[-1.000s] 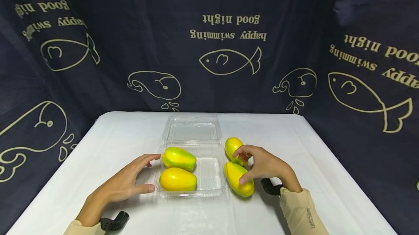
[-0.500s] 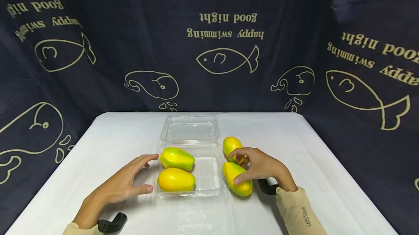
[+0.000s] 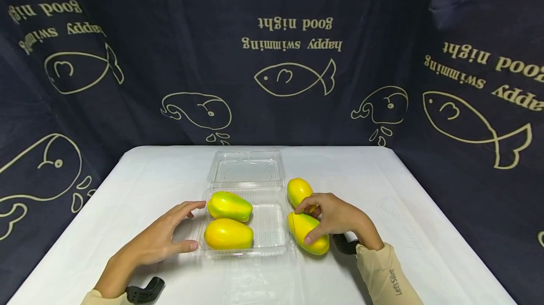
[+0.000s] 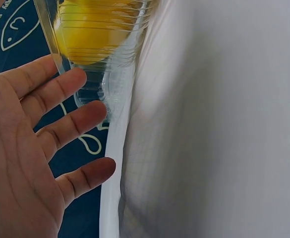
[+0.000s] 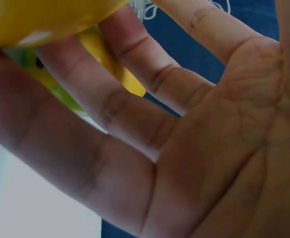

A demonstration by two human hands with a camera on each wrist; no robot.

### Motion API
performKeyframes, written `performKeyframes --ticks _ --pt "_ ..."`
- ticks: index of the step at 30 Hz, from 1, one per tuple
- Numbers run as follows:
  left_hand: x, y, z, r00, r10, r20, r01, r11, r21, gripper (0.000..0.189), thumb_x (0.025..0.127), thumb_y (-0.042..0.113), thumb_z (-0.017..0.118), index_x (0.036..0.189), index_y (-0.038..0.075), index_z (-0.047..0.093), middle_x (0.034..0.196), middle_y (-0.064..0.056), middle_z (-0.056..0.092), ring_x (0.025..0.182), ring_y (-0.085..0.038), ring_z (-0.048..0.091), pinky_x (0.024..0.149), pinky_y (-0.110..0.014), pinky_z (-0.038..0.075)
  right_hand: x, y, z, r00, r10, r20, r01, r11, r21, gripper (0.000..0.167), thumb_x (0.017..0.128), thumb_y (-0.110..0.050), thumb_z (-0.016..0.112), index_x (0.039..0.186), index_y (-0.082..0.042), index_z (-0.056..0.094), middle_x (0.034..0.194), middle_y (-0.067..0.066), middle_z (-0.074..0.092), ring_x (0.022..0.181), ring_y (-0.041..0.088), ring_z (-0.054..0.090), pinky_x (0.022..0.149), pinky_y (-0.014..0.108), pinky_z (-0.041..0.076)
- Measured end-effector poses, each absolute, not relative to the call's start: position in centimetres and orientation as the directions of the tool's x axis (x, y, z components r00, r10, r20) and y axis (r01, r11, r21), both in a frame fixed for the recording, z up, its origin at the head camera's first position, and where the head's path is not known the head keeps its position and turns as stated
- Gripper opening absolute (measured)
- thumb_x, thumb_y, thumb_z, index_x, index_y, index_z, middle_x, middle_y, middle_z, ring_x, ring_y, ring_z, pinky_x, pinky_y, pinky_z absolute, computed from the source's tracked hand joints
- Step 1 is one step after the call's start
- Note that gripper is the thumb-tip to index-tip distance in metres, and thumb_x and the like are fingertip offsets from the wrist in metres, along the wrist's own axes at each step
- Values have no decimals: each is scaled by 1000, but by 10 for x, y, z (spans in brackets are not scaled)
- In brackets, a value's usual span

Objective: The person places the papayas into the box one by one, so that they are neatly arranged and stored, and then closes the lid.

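My right hand (image 3: 337, 215) holds the nearer of two yellow-green papayas, with the thumb on the near side of this papaya (image 3: 309, 236) and the fingers along its far side. In the right wrist view, fingers curve under the held papaya (image 5: 50, 20). The farther papaya (image 3: 299, 190) lies just behind it, partly covered by my fingers. Inside the clear plastic clamshell box (image 3: 272, 224) lie a green-yellow papaya (image 3: 229, 206) and a yellower papaya (image 3: 228, 234), side by side on the left. My left hand (image 3: 165, 234) is spread at the box's left wall, its fingertips at or close to the plastic.
The box's clear lid (image 3: 246, 168) is folded back behind it. A white cloth covers the table (image 3: 361, 168). Dark blue fabric (image 3: 297, 121) with fish drawings hangs behind the table and at its sides.
My right fingers have come in around the nearer papaya, which has shifted slightly. The farther papaya has shifted a little too. My left hand stays beside the box. The head view has shifted slightly.
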State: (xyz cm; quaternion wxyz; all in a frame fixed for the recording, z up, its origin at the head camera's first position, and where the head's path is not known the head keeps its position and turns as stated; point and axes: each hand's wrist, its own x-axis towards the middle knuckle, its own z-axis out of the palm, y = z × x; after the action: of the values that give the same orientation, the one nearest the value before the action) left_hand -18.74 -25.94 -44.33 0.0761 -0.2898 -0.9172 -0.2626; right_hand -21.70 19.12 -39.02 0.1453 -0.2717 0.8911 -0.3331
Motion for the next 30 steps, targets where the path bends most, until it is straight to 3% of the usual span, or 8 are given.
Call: performKeyframes --ticks 11,30 --pt "-187 -261 -443 -810 500 305 586 690 426 84 80 47 79 152 28 41 146 12 50 115 -12 55 90 -39 50 -217 196 -386 -790 -608 -82 -400 611 -683 61 62 -23 93 117 -18 68 108 -2 66 96 20 61 90 45 52" --pt "-188 -261 -445 -823 491 287 569 701 430 85 80 49 79 153 31 39 146 15 48 115 -10 55 91 -41 50 -216 218 -374 -800 -599 -21 -443 614 -654 65 63 -27 92 122 -21 64 120 -6 65 102 20 61 88 37 52"
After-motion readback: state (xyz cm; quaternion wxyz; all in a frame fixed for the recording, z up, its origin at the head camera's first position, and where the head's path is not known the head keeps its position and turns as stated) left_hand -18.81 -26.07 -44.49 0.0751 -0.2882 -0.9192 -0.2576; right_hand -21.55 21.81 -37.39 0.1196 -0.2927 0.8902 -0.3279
